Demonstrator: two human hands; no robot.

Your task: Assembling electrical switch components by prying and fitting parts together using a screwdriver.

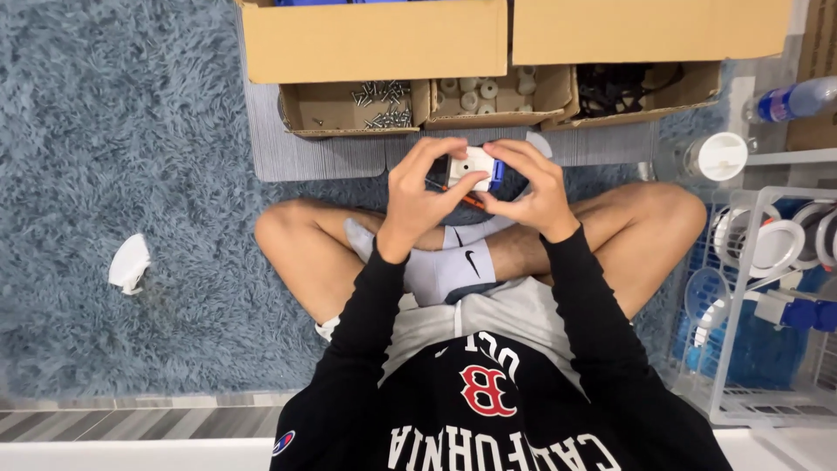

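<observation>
Both hands are on it, so neither really has to reach. The left hand [418, 196] is curled around the near-left side of the small white boxy part [472, 166], thumb pressed across its face; the right hand [534, 187] pinches the other end, fingers arched over the blue piece [497, 173] there. The part's long axis runs side to side between the hands, above the crossed ankles, just short of the grey mat [323, 153]'s near edge. An orange stick [472, 201] pokes out underneath; can't tell who's gripping it.

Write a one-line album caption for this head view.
Cross-legged on a blue rug, both hands hold a small white part.
</observation>
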